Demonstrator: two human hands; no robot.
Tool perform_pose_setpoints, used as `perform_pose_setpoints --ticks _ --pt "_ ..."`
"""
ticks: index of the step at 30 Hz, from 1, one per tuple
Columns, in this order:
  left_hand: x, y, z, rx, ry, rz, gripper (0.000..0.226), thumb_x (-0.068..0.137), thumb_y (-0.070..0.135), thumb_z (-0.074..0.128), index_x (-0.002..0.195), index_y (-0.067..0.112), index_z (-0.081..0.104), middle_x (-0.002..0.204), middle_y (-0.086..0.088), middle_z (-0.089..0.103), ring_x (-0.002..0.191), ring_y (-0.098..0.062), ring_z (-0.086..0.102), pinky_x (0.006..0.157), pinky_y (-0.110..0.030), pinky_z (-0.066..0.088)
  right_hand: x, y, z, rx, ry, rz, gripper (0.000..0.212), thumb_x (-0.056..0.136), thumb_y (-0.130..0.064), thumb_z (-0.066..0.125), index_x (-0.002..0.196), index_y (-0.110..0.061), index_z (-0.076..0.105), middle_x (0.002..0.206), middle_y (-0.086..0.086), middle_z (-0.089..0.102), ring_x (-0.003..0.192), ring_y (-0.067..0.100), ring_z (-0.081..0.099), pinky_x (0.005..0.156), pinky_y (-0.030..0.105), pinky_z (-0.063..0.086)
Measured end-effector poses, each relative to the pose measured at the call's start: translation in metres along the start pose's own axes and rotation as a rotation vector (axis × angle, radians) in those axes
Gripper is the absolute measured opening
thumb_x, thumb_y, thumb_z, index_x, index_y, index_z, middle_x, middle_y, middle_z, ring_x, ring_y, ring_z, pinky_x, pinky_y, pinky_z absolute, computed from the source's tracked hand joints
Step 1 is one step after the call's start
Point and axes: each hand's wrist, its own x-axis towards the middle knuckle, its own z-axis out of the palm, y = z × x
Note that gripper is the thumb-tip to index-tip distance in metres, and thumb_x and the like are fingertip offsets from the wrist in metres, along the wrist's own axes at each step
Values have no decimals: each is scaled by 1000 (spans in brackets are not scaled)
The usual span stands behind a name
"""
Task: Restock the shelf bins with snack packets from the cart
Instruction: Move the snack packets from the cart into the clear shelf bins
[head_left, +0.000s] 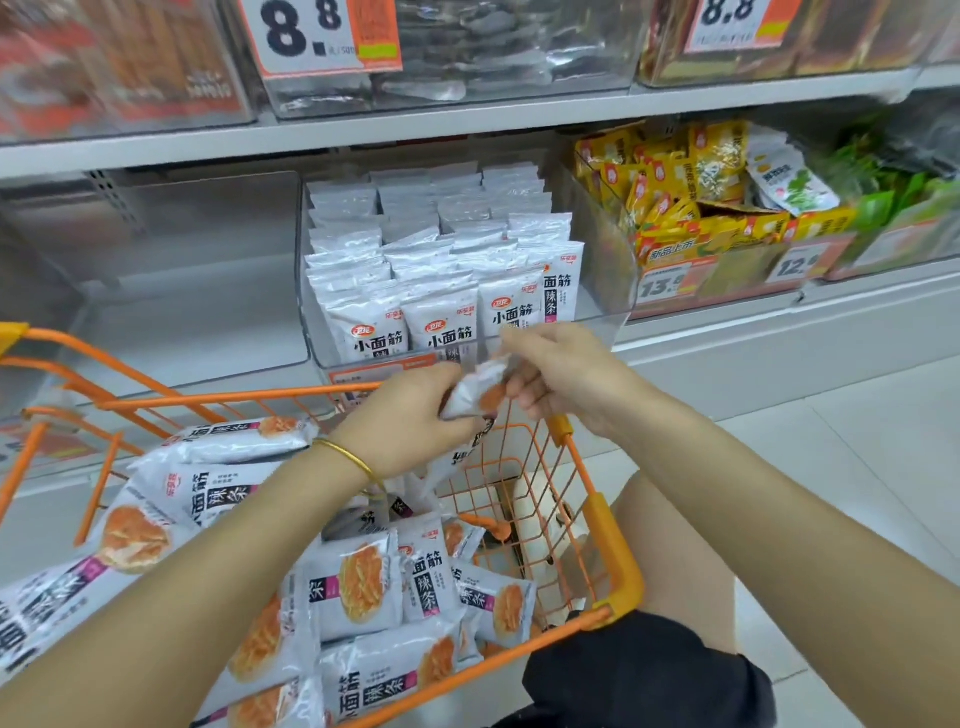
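Note:
Both hands meet above the far rim of the orange cart (605, 525). My left hand (415, 415) grips a white snack packet (475, 389) with an orange picture, and more packets hang below it. My right hand (558, 371) pinches the same packet's upper end. Several identical white packets (363, 582) lie piled in the cart. Straight ahead, a clear shelf bin (602, 270) holds upright rows of the same packets (441, 275).
An empty clear bin (208, 270) stands left of the filled one. To the right are bins of yellow packets (675, 197) and green packets (893, 202). Price tags hang on the upper shelf bins (322, 36). White floor tiles lie at right.

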Motion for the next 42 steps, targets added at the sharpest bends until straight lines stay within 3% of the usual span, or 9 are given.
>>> perform_pose_setpoints --ticks 4,8,13,19,24,27,31,36,42 --pt "21 12 -17 -393 8 -113 8 85 16 65 86 21 59 74 13 63 68 6 59 55 -4 40 6 -17 -27 -184 -31 -226 40 93 -39 53 108 -3 59 88 11 63 76 20 62 57 26 50" --pt "45 23 -23 -649 -9 -98 28 87 9 61 114 7 54 99 -5 69 88 -16 68 65 -22 54 12 -29 -46 -132 -46 -280 29 85 -15 67 110 -2 59 103 16 69 77 22 67 56 29 51" --pt "75 39 -30 -623 156 -75 31 87 18 62 115 12 49 100 -3 65 92 -15 64 77 -27 52 27 -54 -76 -19 176 -356 22 87 -9 65 107 -8 59 86 3 70 69 12 69 51 22 51" --pt "94 46 -28 -574 195 -156 24 77 11 73 93 12 55 90 -6 66 74 -16 65 63 -26 57 44 -44 -87 258 261 -277 31 87 -10 66 114 -1 53 100 13 68 76 22 68 54 26 53" --pt "103 52 -50 -98 301 -64 17 77 16 72 81 16 55 68 0 53 61 -15 50 53 -16 39 53 -29 -95 -827 696 -603 80 69 -24 79 139 -18 41 140 1 44 127 22 40 102 33 36" --pt "114 62 -60 71 340 86 13 76 17 68 76 8 60 64 -2 51 62 -17 44 55 -23 35 57 -36 -91 -1036 533 -706 40 76 -26 71 115 -23 62 110 -3 64 109 21 46 82 35 41" --pt "129 68 -59 75 424 182 18 79 19 69 95 11 67 85 7 55 86 -10 50 76 -27 40 65 -32 -87 -613 337 -591 22 79 -14 69 99 -12 62 87 -5 60 88 18 58 75 34 49" --pt "139 50 -38 -17 431 88 54 80 25 71 127 11 49 121 -4 51 114 -19 47 100 -34 38 73 -24 -97 -548 466 -492 16 87 -8 60 103 -6 62 92 1 61 83 16 54 69 25 40" --pt "129 21 -9 408 267 -80 31 86 29 62 114 18 53 125 -4 47 119 -27 35 95 -38 29 88 -25 -89 -591 508 -402 4 95 -9 48 91 -8 50 75 -3 48 77 19 46 58 28 33"
